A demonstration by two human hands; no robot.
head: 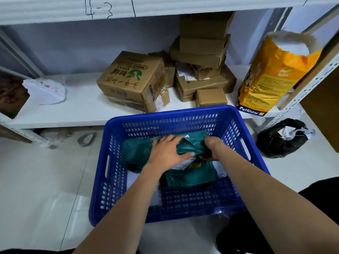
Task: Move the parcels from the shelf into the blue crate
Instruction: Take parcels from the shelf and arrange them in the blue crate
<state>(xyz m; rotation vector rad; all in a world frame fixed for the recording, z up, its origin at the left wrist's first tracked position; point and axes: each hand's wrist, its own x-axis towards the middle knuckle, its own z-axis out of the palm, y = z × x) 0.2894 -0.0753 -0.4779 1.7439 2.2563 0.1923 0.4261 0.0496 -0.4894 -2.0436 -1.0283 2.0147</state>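
The blue crate stands on the floor in front of the white shelf. Inside it lie green plastic mailer parcels, with white parcels under them. Both my hands are down in the crate on the top green parcel: my left hand presses flat on it and my right hand grips its right end. On the shelf a large printed cardboard box sits beside a pile of several smaller brown boxes. A white soft parcel lies at the shelf's left.
An orange pet food bag stands on the shelf's right end by the upright post. A black plastic bag lies on the floor right of the crate. A dark brown box sits at the far left.
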